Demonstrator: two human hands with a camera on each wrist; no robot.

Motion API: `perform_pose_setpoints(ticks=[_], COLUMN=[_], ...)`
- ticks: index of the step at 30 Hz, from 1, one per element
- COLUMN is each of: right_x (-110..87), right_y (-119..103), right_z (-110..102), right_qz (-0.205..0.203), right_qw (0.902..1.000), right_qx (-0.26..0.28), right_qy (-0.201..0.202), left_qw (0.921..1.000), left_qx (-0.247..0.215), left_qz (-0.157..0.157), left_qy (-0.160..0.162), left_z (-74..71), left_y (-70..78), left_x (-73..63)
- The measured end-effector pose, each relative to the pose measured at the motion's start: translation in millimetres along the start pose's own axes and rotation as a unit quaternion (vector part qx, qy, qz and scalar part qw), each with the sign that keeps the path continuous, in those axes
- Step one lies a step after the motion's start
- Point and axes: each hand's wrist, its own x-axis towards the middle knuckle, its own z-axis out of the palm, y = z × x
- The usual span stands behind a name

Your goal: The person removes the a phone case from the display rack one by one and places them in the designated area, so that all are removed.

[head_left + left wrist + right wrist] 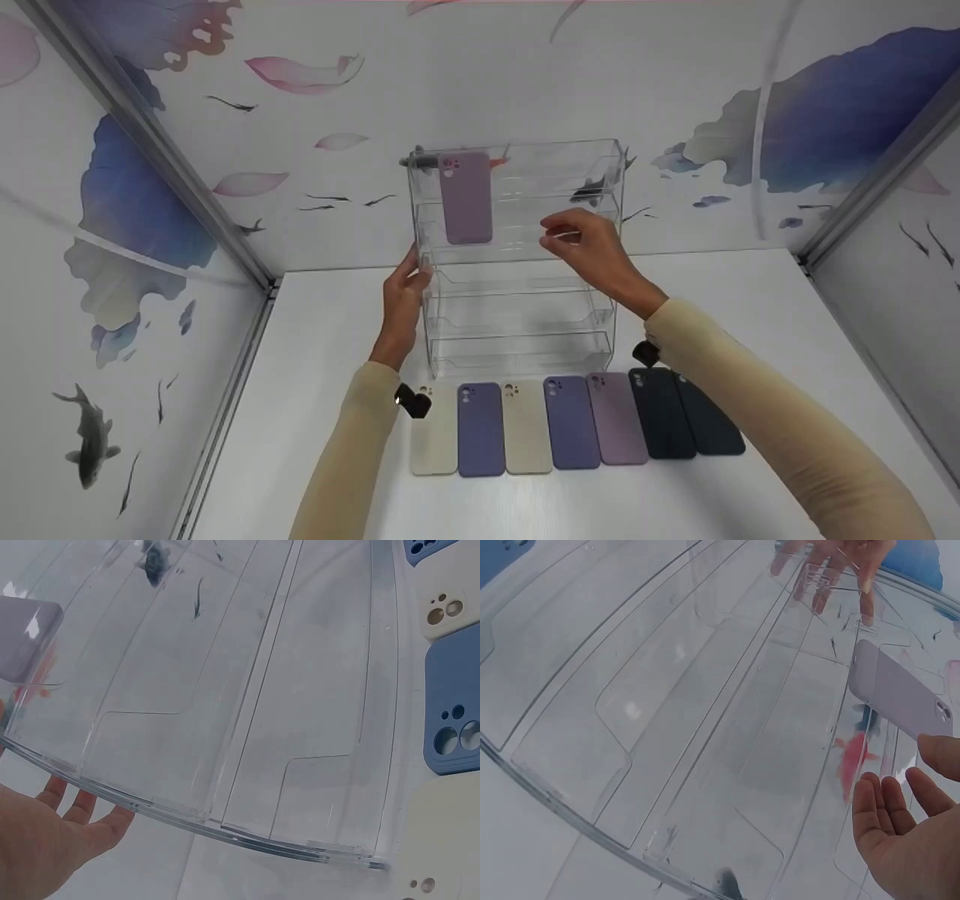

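A clear acrylic tiered rack (517, 349) stands upright in the head view. A mauve phone case (469, 202) leans in its upper left part, camera holes at the top. My left hand (403, 300) holds the rack's left side; in the left wrist view its fingers (105, 832) lie along the clear side panel. My right hand (596, 251) hovers before the rack's upper right half, holding nothing. Its fingers are loosely bent, with the thumb apart from them in the right wrist view. The same mauve case (900, 690) shows just beyond this hand there.
Several phone cases lie in a row on the white table (322, 420) before the rack: cream (527, 431), purple-blue (481, 431), mauve (619, 420) and dark ones (664, 416). My right sleeve partly covers the last dark case. Patterned walls (825, 112) enclose the table.
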Motion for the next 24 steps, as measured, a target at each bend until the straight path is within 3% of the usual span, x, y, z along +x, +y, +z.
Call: perform_pose_setpoints(ticks=[9,24], right_x=[16.6,43.2], right_y=[-2,-4], right_z=[19,43], right_qz=[-0.013,0.004], right_qw=[0.9994,0.9982], right_qx=[0.025,0.056], right_qy=[0.020,0.022], left_qw=[0.9999,1.0000], left_qx=[-0.001,-0.001], left_qz=[0.010,-0.001], left_qy=[-0.003,-0.002], left_z=[-0.6,-1.9], left_y=[-1.5,-0.6], left_x=[0.4,-1.8])
